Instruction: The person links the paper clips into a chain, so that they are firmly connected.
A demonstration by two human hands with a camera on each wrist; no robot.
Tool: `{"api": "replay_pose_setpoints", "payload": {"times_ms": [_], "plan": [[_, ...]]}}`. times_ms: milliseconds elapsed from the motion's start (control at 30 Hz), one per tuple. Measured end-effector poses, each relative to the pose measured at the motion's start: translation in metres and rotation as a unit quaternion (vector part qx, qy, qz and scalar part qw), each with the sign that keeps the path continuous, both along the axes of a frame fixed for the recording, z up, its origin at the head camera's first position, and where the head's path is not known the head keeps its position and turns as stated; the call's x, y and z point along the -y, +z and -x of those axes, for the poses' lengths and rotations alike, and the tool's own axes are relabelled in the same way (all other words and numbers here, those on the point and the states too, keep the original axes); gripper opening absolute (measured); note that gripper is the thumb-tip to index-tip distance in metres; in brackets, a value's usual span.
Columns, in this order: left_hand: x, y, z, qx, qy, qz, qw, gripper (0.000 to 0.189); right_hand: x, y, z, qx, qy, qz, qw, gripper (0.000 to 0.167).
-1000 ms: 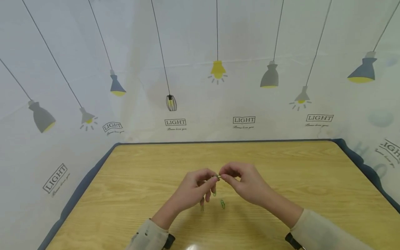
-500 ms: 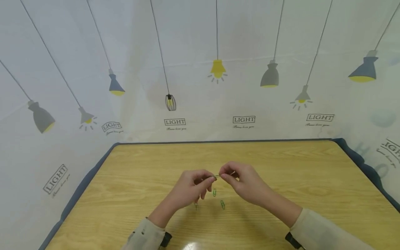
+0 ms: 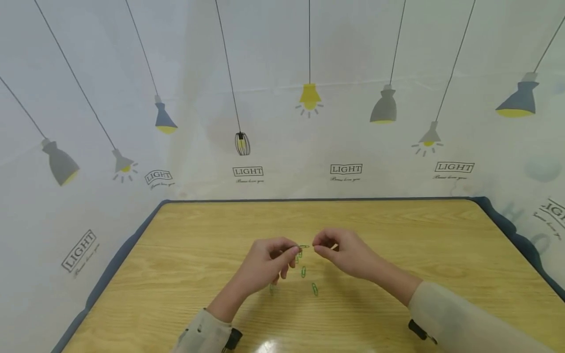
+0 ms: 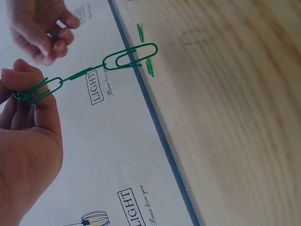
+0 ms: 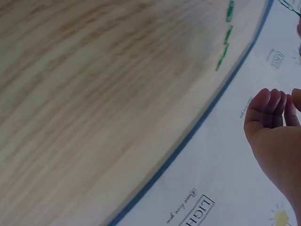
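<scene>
From my end of the feed I am seeing the left hand (image 3: 267, 262) pinching a chain of green paper clips (image 4: 81, 74) between thumb and forefinger, holding it above the wooden table (image 3: 198, 235). In the head view one clip of the chain is poking out to the right past the fingertips, and in the left wrist view the linked clips are hanging down toward the wood; I cannot tell how many links the fingers are covering. The right hand (image 3: 346, 255) is hovering just to the right of the chain, apart from it, with its fingers curling in and the grip at thumb and forefinger looking narrow and bare. Below the chain two loose clips (image 3: 303, 271) are lying near each other; more green is showing close under the left fingertips, and I cannot tell whether it is hanging or lying there. Beyond the chain a white sheet (image 3: 282, 122) is showing printed lamps and the word LIGHT, while pale sleeves (image 3: 459, 314) are reaching in from the chain's near side.
</scene>
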State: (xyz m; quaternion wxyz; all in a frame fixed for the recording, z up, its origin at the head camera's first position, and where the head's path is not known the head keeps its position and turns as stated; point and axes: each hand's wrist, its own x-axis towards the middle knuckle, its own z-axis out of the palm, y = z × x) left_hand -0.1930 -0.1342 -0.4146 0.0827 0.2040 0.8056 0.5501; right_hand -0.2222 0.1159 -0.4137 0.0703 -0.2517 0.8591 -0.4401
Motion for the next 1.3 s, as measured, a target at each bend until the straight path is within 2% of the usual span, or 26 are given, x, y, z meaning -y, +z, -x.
{"api": "replay_pose_setpoints", "payload": {"times_ms": [200, 433, 600, 800, 1067, 1300], "plan": [[0.0, -0.001, 0.001, 0.0, 0.005, 0.0, 1.0, 0.022, 0.001, -0.021, 0.006, 0.038, 0.034, -0.006, 0.9987, 0.013], [0.002, -0.004, 0.001, 0.011, 0.007, -0.008, 0.9999, 0.024, 0.0, -0.041, 0.01, 0.099, 0.081, -0.024, 0.9916, 0.016], [0.002, -0.003, 0.001, 0.027, 0.012, -0.023, 0.9993, 0.025, -0.006, -0.05, 0.014, 0.088, 0.115, -0.043, 0.9885, 0.016], [0.001, -0.004, 0.001, 0.034, 0.009, -0.031, 0.9989, 0.025, -0.011, -0.052, 0.018, 0.078, 0.139, -0.052, 0.9859, 0.02], [-0.002, -0.004, 0.002, 0.034, 0.003, -0.029, 0.999, 0.024, -0.009, -0.053, 0.022, 0.081, 0.157, -0.082, 0.9809, 0.015], [-0.004, -0.004, 0.002, 0.03, -0.002, -0.025, 0.9992, 0.023, -0.008, -0.054, 0.022, 0.073, 0.158, -0.088, 0.9808, 0.013]]}}
